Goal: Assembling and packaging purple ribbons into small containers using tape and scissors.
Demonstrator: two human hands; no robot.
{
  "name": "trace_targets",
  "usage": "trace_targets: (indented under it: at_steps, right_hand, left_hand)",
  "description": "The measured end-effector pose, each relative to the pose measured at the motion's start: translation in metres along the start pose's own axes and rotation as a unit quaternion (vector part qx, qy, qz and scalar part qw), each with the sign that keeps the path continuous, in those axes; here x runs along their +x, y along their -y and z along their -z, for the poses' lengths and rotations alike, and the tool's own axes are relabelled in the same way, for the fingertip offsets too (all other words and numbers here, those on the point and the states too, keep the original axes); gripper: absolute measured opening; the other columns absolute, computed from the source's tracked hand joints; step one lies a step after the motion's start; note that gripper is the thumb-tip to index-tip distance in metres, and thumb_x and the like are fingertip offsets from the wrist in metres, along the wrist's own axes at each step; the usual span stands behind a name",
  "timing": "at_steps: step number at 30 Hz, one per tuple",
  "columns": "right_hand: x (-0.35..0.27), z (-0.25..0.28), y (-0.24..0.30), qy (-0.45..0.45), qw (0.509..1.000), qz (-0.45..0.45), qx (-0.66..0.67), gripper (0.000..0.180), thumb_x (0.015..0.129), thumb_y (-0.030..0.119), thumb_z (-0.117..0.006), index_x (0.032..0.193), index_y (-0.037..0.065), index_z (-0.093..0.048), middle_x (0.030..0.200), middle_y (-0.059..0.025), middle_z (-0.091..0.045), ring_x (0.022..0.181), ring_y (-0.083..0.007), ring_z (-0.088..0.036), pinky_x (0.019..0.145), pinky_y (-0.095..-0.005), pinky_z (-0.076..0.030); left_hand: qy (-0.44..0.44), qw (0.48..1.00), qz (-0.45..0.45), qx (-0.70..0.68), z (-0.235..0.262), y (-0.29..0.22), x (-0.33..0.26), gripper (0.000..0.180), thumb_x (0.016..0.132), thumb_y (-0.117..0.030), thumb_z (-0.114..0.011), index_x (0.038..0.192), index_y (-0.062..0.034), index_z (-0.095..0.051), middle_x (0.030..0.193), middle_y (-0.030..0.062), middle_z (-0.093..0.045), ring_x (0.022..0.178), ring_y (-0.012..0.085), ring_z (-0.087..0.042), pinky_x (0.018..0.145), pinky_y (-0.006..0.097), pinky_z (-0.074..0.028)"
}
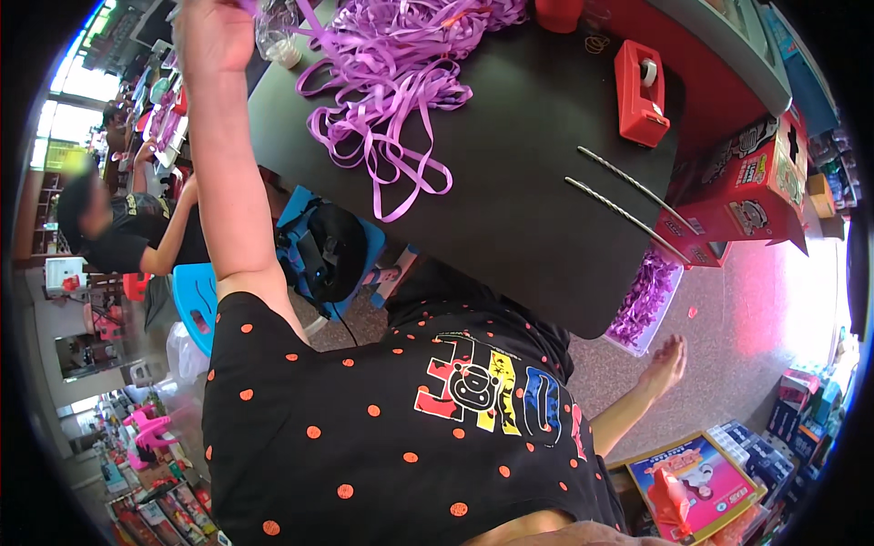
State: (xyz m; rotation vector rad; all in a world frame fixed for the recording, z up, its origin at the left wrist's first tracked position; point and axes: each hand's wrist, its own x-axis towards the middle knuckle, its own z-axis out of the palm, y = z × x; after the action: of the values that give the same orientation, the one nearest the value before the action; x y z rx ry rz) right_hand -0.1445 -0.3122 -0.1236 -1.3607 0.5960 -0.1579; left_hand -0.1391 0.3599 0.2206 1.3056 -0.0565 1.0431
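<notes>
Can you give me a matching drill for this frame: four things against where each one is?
Things:
1. purple ribbon pile
2. red tape dispenser
3. two metal rods
4. right hand

Places:
A. hanging open beside the table, above the floor
B. side by side near the table's right edge
C. spread over the far left part of the black table
D. far right corner of the table

Pairs: 1-C, 2-D, 3-B, 4-A
</notes>
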Motion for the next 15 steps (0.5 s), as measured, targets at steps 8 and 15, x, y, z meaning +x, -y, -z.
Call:
trace_targets:
  at_steps: [8,15]
  right_hand:
    - [-0.052,-0.087,0.112,0.181,0.932,0.285,0.132,0.034,0.092,0.014,-0.053,0.117,-0.009,-0.052,0.115,-0.0199,-0.058,0.108,-0.0257,-0.055,0.097,-0.0380,-0.040]
    - [-0.116,-0.162,0.202,0.351,0.892,0.254,0.130,0.037,0.091,0.011,-0.055,0.123,-0.007,-0.050,0.108,-0.0174,-0.061,0.100,-0.0232,-0.060,0.090,-0.0322,-0.045]
  left_hand:
    - [0.429,0.887,0.105,0.139,-0.187,-0.023,-0.098,0.011,0.090,-0.008,-0.057,0.090,-0.0035,-0.067,0.078,0.0118,-0.068,0.060,0.0096,-0.062,0.048,0.016,-0.045]
    - [0.637,0.756,0.149,0.028,-0.292,0.032,-0.176,0.014,0.084,-0.007,-0.063,0.091,0.0047,-0.064,0.076,0.0060,-0.065,0.071,0.0097,-0.061,0.067,0.023,-0.049]
